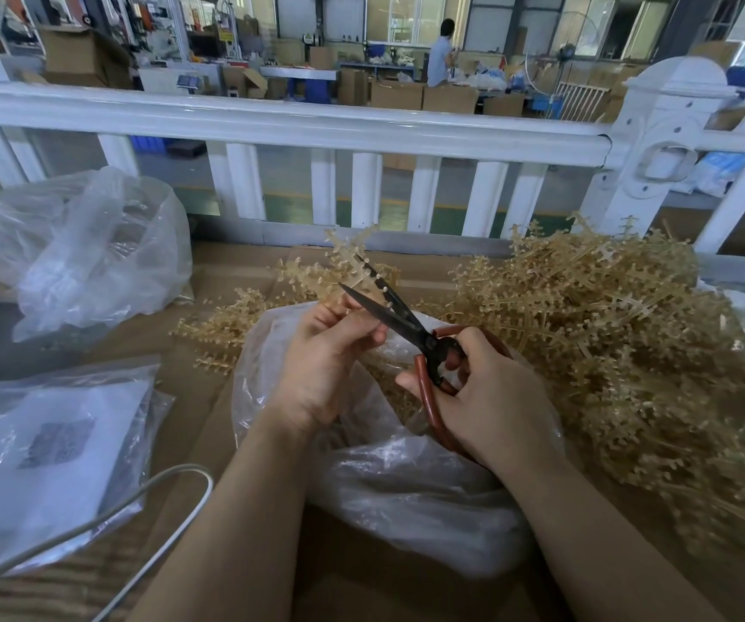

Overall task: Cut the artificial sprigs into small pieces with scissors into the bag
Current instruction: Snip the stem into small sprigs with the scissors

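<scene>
The left hand [323, 352] pinches the lower stem of a pale beige plastic artificial sprig [352, 253] between thumb and curled fingers [361, 327], holding it over the open mouth of the clear crumpled plastic bag [406, 478] that lies on the cardboard-covered counter [209, 397]; the sprig's long axis runs up and away from the fingers, tilted slightly right; the right hand [487, 397] grips the rust-red looped handles of the black-bladed scissors [388, 314], whose parted blades point up-left and straddle the stem just beyond the left fingertips; the cut turns on that crossing, blades athwart the stem, directly above the bag; the uncut heap of beige sprigs [608, 329] lies to the right, nearer the right hand; a label inside a flat clear packet [47, 451] at left is too blurred to read.
</scene>
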### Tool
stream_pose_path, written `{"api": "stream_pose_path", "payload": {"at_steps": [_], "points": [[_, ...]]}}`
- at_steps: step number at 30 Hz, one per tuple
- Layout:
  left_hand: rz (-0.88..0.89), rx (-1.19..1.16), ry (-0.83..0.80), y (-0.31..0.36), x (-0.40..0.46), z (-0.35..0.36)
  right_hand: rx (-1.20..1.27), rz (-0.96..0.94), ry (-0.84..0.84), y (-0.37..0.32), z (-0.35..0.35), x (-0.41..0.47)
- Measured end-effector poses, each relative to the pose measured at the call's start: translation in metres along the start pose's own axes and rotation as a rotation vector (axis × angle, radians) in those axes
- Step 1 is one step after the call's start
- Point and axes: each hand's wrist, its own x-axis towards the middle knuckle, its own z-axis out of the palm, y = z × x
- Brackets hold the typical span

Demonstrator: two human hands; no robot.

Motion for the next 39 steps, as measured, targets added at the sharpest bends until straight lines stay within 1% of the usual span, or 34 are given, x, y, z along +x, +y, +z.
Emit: {"api": "stream_pose_path", "payload": {"at_steps": [5, 9, 18, 26, 30, 33, 35, 39], "points": [[0.010, 0.018, -0.035, 0.0015, -0.0014, 0.0035, 0.014, 0.031, 0.009, 0.0015, 0.0016, -0.0016], [-0.013, -0.007, -0.016, 0.0013, -0.0016, 0.0026, 0.021, 0.014, 0.027, -0.0001, 0.0015, -0.0011], [-0.022, -0.050, -0.051, 0.0005, -0.0010, -0.0015, 0.012, -0.046, 0.032, 0.0018, 0.0011, -0.0004], [-0.045, -0.053, -0.052, 0.0010, -0.0023, -0.0014, 0.026, -0.044, 0.051, 0.0031, 0.0042, -0.0007], [-0.106, -0.079, -0.020, 0.0009, -0.0021, -0.0009, 0.018, -0.038, 0.044, 0.0037, 0.0046, 0.0005], [-0.153, -0.165, -0.001, 0.0036, -0.0016, -0.0014, 0.018, -0.036, 0.030, 0.0048, 0.0044, 0.0001], [-0.146, -0.191, 0.014, 0.0057, -0.0012, -0.0027, 0.020, -0.032, 0.024, 0.0052, 0.0044, -0.0006], [-0.112, -0.168, 0.070, 0.0060, -0.0017, -0.0028, 0.018, -0.035, 0.020, 0.0050, 0.0043, -0.0010]]}}
